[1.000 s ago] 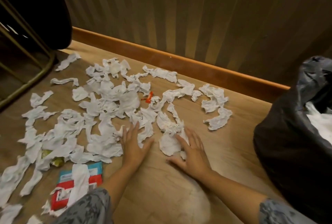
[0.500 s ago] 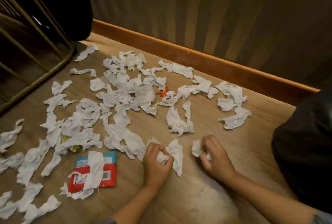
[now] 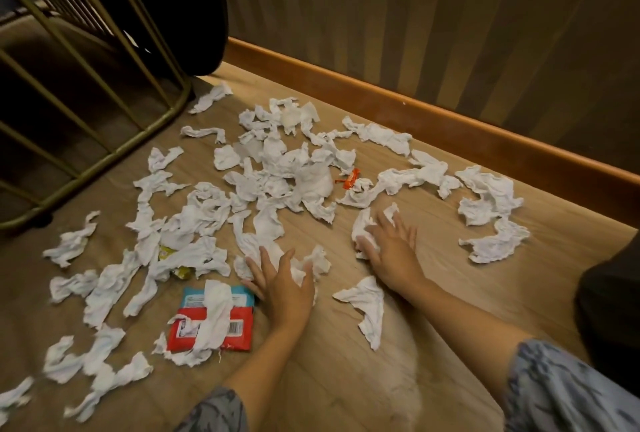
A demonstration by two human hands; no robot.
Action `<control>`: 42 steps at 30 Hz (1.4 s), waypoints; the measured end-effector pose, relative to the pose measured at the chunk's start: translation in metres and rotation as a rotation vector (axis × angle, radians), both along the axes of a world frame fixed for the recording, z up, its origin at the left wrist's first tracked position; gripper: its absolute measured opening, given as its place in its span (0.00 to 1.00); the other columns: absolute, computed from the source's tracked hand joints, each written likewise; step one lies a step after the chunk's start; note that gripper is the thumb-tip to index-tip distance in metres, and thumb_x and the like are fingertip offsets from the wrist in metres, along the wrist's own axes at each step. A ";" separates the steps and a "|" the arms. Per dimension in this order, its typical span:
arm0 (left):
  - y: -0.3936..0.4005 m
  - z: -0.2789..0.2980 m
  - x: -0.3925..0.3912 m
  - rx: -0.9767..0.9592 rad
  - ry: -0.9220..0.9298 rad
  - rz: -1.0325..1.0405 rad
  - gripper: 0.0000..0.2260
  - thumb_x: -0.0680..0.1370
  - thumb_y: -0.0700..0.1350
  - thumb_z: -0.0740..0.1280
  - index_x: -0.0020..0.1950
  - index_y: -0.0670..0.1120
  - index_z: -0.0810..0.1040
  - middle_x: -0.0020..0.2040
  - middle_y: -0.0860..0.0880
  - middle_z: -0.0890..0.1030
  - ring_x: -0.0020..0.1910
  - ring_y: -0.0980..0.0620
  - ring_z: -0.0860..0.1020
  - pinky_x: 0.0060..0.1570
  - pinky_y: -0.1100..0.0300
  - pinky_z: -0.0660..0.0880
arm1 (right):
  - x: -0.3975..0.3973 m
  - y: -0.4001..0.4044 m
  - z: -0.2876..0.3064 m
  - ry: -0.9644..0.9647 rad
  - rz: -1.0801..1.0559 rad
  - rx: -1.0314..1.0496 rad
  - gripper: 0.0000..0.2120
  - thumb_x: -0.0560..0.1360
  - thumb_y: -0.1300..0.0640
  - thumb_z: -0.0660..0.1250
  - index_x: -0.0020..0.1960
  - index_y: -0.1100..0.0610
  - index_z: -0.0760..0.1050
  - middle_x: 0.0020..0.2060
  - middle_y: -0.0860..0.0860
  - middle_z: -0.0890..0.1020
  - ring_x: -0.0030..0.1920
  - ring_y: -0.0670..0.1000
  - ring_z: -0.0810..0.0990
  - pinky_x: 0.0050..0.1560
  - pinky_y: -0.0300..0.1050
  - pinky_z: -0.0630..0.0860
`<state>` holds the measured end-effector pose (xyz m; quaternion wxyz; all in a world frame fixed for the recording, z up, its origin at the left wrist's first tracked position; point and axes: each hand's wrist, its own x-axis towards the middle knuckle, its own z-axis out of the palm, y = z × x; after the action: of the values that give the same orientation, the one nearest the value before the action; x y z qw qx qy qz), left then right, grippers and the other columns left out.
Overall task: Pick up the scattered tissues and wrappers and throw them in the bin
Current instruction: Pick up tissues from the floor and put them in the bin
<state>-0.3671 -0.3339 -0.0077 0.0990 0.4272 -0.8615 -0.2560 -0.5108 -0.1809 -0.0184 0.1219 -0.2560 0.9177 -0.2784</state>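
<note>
Wooden floor (image 3: 433,231) under me, striped wall (image 3: 450,16) and a brown skirting board (image 3: 450,120) running along the far side. Brass-coloured metal frame (image 3: 104,120) up at the far left. A dark bulk of the black bin bag (image 3: 609,293) sits at the right edge, well apart from both my hands.

Scattered tissues (image 3: 277,168) everywhere, a big white tangle spreading from the middle of the floor down to the near left. A loose string of them curls round to the far right, ending in a crumpled pair (image 3: 491,217) well off to the right of my right hand.

My left hand (image 3: 280,282) is flat down, fingers spread, palm pressing on a crumpled tissue (image 3: 311,262) that pokes out past my fingertips. My right hand (image 3: 388,244) is fingers out and loosely bent, resting over another tissue clump (image 3: 362,227) bunched up at its left side; nothing actually gripped that I can see.

One torn tissue (image 3: 367,307) lies on the floor between my forearms, just near of the right hand. The red and teal wrapper (image 3: 214,324) lies just to the left of my left wrist, a strip of tissue draped across it. Small orange wrapper (image 3: 349,179) sits beyond both hands, at the edge of the tangle. A yellow-green wrapper (image 3: 180,270) peeks out from under tissues, left of my left hand.
</note>
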 end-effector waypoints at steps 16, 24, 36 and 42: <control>0.052 0.014 0.042 0.146 0.493 -0.271 0.20 0.68 0.30 0.72 0.54 0.50 0.83 0.60 0.51 0.74 0.59 0.61 0.73 0.56 0.74 0.70 | 0.054 0.067 0.025 0.133 0.251 -0.279 0.18 0.68 0.55 0.63 0.57 0.55 0.79 0.61 0.57 0.75 0.60 0.53 0.75 0.58 0.44 0.73; 0.033 -0.003 0.057 0.129 0.108 -0.584 0.22 0.73 0.40 0.69 0.67 0.49 0.75 0.70 0.55 0.69 0.74 0.55 0.59 0.71 0.62 0.59 | 0.091 0.073 -0.007 0.200 0.621 0.041 0.27 0.77 0.34 0.60 0.68 0.49 0.73 0.73 0.57 0.67 0.76 0.58 0.58 0.75 0.58 0.53; 0.059 0.030 0.055 0.211 0.378 -0.562 0.18 0.66 0.65 0.72 0.36 0.51 0.79 0.38 0.56 0.79 0.38 0.60 0.75 0.39 0.62 0.74 | 0.065 0.121 0.039 0.266 0.426 -0.091 0.12 0.68 0.57 0.69 0.51 0.53 0.73 0.46 0.51 0.78 0.45 0.53 0.76 0.39 0.47 0.76; 0.077 0.105 -0.008 0.220 0.581 -0.581 0.29 0.64 0.78 0.60 0.35 0.51 0.71 0.37 0.50 0.72 0.35 0.57 0.70 0.33 0.67 0.65 | 0.039 0.133 0.117 0.464 0.315 -0.083 0.17 0.64 0.60 0.78 0.52 0.57 0.82 0.45 0.54 0.81 0.42 0.54 0.80 0.37 0.42 0.78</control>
<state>-0.3749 -0.2567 0.0974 0.2152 0.0849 -0.8500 -0.4732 -0.4718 -0.0482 0.0983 -0.0604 -0.4572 0.8577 -0.2274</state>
